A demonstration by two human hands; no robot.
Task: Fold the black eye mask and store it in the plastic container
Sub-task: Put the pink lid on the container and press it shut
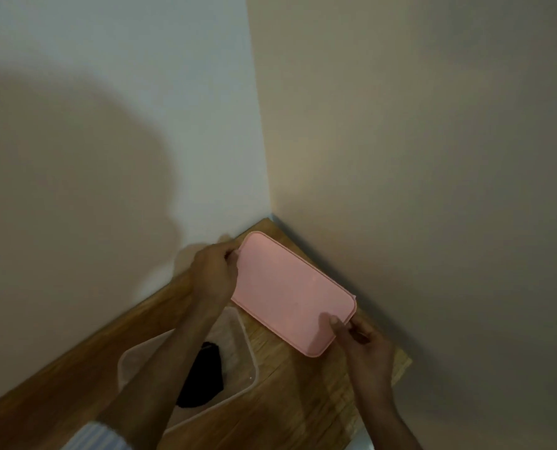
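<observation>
A pink rectangular lid [290,292] is held above the far corner of the wooden table [306,391]. My left hand [213,274] grips its far-left end and my right hand [366,347] pinches its near-right end, thumb on top. Nearer to me stands the clear plastic container [247,349], open on top. The folded black eye mask [202,375] lies inside it, partly hidden by my left forearm.
The table sits in a corner between two plain walls, a white one [140,125] on the left and a beige one [432,157] on the right. A striped blue sleeve [98,436] shows at the bottom edge.
</observation>
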